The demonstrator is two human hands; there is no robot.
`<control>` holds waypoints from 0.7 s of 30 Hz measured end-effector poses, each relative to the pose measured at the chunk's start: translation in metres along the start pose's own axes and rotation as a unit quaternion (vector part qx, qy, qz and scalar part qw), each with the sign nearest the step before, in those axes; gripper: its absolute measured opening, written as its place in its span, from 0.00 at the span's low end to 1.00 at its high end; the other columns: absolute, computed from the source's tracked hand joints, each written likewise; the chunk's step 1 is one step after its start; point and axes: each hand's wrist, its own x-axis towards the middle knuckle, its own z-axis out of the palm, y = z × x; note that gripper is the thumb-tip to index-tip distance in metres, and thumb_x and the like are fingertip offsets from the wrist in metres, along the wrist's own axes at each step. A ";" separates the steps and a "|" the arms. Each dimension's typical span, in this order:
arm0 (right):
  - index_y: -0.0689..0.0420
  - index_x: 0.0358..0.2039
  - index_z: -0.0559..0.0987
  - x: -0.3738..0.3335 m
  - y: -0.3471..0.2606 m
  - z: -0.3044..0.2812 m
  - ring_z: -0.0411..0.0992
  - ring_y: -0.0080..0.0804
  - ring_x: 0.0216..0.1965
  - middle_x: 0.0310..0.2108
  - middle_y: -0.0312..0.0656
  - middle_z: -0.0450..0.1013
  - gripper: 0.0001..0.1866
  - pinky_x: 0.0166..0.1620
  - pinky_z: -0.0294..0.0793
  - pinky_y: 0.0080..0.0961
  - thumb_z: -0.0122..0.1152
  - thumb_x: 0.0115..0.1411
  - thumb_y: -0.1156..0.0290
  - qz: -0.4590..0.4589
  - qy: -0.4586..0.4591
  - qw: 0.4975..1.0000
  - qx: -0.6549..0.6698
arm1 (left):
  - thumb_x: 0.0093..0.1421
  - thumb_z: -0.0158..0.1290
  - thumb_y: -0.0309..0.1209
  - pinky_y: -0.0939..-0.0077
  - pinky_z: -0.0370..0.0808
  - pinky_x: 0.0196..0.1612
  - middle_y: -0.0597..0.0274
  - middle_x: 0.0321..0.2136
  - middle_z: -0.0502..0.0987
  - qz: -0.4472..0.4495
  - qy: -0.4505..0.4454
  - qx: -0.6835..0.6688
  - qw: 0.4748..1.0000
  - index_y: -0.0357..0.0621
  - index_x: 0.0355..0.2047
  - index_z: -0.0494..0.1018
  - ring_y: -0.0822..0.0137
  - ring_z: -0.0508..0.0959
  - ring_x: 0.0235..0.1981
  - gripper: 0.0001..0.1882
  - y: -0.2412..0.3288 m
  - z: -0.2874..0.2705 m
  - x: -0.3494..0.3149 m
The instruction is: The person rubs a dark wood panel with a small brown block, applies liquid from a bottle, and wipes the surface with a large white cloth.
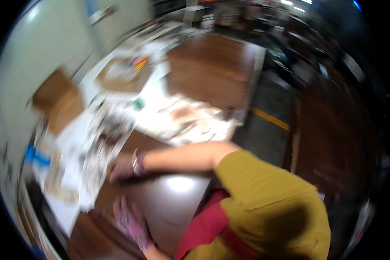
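Observation:
A glossy dark brown panel (177, 210) lies on the worktable in front of me, with a bright light reflection on it. My left hand (132, 223), in a pink patterned glove, rests near the panel's left side with its fingers stretched out. Beyond it, my right hand (125, 168) reaches across to the panel's left edge, the bare forearm passing over the board. That hand wears a darker glove and has a band at the wrist. Motion blur smears its fingers, so anything in them cannot be made out.
Crumpled whitish sheets (190, 121) lie past the panel. Farther off are another brown panel (216, 65) and a cardboard tray (123, 76) of small items. To the left stand an open cardboard box (65, 104) and a blue object (38, 157). A yellow line (271, 119) crosses the floor.

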 end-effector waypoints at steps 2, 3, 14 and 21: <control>0.59 0.44 0.80 0.004 -0.010 -0.014 0.75 0.37 0.45 0.43 0.45 0.78 0.24 0.49 0.73 0.34 0.66 0.52 0.55 0.040 0.058 0.997 -0.024 | 0.56 0.56 0.26 0.58 0.67 0.58 0.49 0.52 0.73 -0.008 0.023 -0.025 0.999 0.41 0.49 0.74 0.48 0.71 0.55 0.18 0.012 -0.002 0.013; 0.60 0.45 0.79 0.028 0.009 -0.021 0.75 0.37 0.46 0.44 0.46 0.78 0.23 0.51 0.74 0.32 0.64 0.53 0.57 -0.041 0.052 0.987 -0.149 | 0.54 0.57 0.27 0.58 0.68 0.58 0.49 0.50 0.73 -0.029 0.019 -0.027 0.999 0.42 0.48 0.74 0.48 0.71 0.54 0.19 0.002 0.009 0.012; 0.49 0.42 0.83 0.130 -0.029 0.099 0.78 0.33 0.41 0.38 0.39 0.80 0.14 0.46 0.74 0.28 0.67 0.53 0.63 -0.085 -0.080 0.963 -0.244 | 0.50 0.60 0.33 0.57 0.69 0.58 0.56 0.50 0.74 -0.076 0.014 0.033 0.996 0.47 0.47 0.77 0.53 0.72 0.55 0.22 -0.019 0.016 -0.006; 0.51 0.42 0.83 0.155 -0.025 0.117 0.78 0.34 0.42 0.39 0.40 0.81 0.16 0.48 0.74 0.27 0.69 0.53 0.60 -0.056 -0.164 0.932 -0.318 | 0.53 0.60 0.37 0.57 0.68 0.59 0.57 0.52 0.73 -0.082 0.008 0.032 0.996 0.47 0.49 0.76 0.54 0.70 0.57 0.22 -0.018 0.014 -0.008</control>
